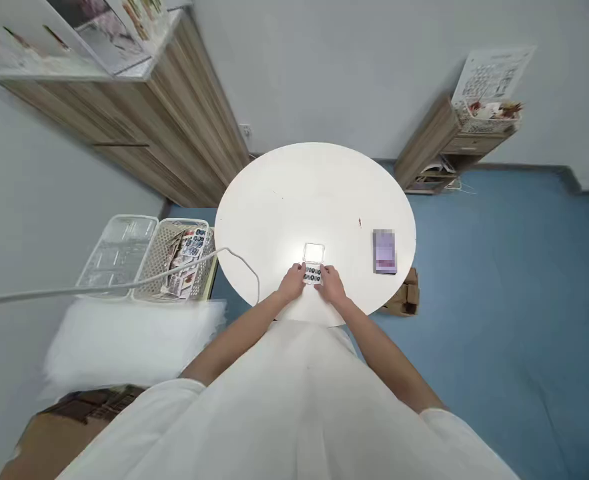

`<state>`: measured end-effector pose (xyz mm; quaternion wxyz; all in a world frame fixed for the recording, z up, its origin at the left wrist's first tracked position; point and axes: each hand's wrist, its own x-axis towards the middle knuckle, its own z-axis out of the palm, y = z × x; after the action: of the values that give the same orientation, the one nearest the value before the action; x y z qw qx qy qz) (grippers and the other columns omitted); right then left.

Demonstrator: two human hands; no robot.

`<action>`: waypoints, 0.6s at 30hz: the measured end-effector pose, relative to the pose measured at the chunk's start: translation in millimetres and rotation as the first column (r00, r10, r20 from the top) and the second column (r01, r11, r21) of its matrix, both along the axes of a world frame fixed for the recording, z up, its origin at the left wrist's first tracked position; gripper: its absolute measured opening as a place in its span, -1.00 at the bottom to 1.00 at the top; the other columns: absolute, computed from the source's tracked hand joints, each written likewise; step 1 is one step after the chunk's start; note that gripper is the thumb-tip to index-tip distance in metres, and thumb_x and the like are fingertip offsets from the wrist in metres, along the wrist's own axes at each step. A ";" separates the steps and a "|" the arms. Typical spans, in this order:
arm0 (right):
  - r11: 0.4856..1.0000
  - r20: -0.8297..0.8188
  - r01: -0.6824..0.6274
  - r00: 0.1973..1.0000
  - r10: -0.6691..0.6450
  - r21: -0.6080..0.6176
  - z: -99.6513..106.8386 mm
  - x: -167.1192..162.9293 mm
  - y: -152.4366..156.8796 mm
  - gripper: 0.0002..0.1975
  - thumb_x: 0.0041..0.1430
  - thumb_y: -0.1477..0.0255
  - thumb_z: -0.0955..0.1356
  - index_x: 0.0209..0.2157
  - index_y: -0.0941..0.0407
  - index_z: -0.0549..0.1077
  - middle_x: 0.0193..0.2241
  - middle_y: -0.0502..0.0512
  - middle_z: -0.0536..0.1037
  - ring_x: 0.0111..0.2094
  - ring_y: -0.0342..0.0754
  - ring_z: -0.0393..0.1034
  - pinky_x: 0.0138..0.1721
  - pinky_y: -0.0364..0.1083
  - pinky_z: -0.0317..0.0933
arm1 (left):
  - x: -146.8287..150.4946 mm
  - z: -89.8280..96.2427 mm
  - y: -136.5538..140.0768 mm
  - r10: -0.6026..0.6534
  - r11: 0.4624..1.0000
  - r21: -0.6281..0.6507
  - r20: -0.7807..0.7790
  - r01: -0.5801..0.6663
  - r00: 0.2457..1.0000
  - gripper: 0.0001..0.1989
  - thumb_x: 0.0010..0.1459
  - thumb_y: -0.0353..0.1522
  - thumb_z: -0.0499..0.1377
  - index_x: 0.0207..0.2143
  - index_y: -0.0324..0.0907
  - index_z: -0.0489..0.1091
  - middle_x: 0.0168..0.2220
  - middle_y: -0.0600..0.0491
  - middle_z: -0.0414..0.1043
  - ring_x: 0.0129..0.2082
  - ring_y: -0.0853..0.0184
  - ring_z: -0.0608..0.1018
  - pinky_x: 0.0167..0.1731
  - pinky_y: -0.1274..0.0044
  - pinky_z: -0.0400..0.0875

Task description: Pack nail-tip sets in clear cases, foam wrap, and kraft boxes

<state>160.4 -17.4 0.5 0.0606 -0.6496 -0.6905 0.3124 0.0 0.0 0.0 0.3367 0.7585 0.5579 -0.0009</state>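
A small clear hinged case [313, 264] is on the white round table [299, 193] near its front edge. Its lid stands open on the far side. Rows of small dark oval pieces [312, 274] lie in the near half; they are too small to make out well. My left hand [291, 283] grips the case's left side, fingers closed at its edge. On the opposite side, my right hand [332, 287] has its fingers closed on the right edge. A purple box-like item [385, 252], blurred on top, lies farther right on the table.
A white cable [174, 272] crosses from the left onto the table edge. Left stand a basket of printed cards [181, 257] and a clear divided tray [121, 250]. A brown cardboard box [407, 295] is beneath the table's right side. Wooden cabinets [194, 120] stand behind left.
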 end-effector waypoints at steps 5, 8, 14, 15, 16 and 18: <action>0.998 -0.082 0.059 0.995 -0.061 -0.030 -3.2 -0.4 -5.4 -0.29 -0.04 0.51 0.32 0.16 0.10 0.00 0.04 0.22 0.16 -0.04 0.02 0.24 -0.09 -0.07 0.18 | -2.3 1.8 -7.4 0.065 0.997 -0.059 0.103 -0.059 0.993 -0.18 -0.12 -0.47 0.14 0.20 -0.25 -0.14 0.11 -0.23 0.01 0.09 0.02 0.15 0.00 0.29 0.09; 0.979 -0.249 0.187 0.948 -0.200 -0.076 -5.1 -3.0 -9.6 -0.23 -0.11 0.49 0.34 0.16 0.10 -0.01 -0.01 0.21 0.21 -0.12 -0.01 0.28 -0.13 -0.07 0.22 | -4.1 3.2 -10.6 0.201 0.976 -0.137 0.287 -0.167 0.937 -0.20 -0.16 -0.44 0.18 0.16 -0.24 -0.05 0.09 -0.20 0.06 0.10 0.04 0.14 0.02 0.30 0.08; 0.897 -0.550 0.357 0.709 -0.441 -0.259 -5.9 -6.2 -14.1 -0.48 -0.24 0.57 0.30 -0.11 0.09 0.34 -0.24 0.04 0.35 -0.38 -0.14 0.28 -0.27 -0.10 0.26 | 1.7 14.9 -8.9 0.584 0.806 -0.382 0.384 -0.452 0.715 -0.62 -0.13 -0.40 0.20 -0.17 -0.21 0.31 -0.26 -0.01 0.34 -0.29 0.30 0.39 -0.25 0.48 0.26; 0.892 -0.589 0.362 0.670 -0.452 -0.273 -5.0 -5.7 -15.5 -0.47 -0.26 0.58 0.30 -0.11 0.09 0.35 -0.24 0.04 0.34 -0.38 -0.15 0.27 -0.27 -0.10 0.25 | 2.6 17.7 -8.7 0.614 0.784 -0.400 0.390 -0.474 0.686 -0.64 -0.13 -0.40 0.21 -0.19 -0.21 0.32 -0.30 0.01 0.35 -0.33 0.34 0.39 -0.28 0.50 0.27; 0.885 -0.623 0.368 0.631 -0.462 -0.284 -3.9 -5.0 -17.6 -0.43 -0.27 0.58 0.30 -0.08 0.09 0.34 -0.23 0.05 0.33 -0.38 -0.16 0.26 -0.27 -0.10 0.25 | 3.2 20.3 -8.9 0.638 0.767 -0.412 0.402 -0.492 0.657 -0.64 -0.13 -0.41 0.21 -0.19 -0.21 0.33 -0.33 0.03 0.34 -0.36 0.37 0.38 -0.30 0.52 0.27; 0.872 -0.677 0.380 0.555 -0.483 -0.310 -0.8 -3.1 -23.1 -0.38 -0.28 0.57 0.30 -0.03 0.09 0.31 -0.18 0.07 0.29 -0.37 -0.17 0.26 -0.27 -0.10 0.26 | 3.3 24.9 -10.6 0.674 0.738 -0.429 0.431 -0.521 0.599 -0.63 -0.13 -0.43 0.22 -0.18 -0.21 0.33 -0.36 0.05 0.32 -0.41 0.42 0.37 -0.34 0.55 0.28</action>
<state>157.3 -40.4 -0.3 0.3667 -0.6187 -0.4036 0.5656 3.3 -10.6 24.9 0.5608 0.4389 0.6510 0.2629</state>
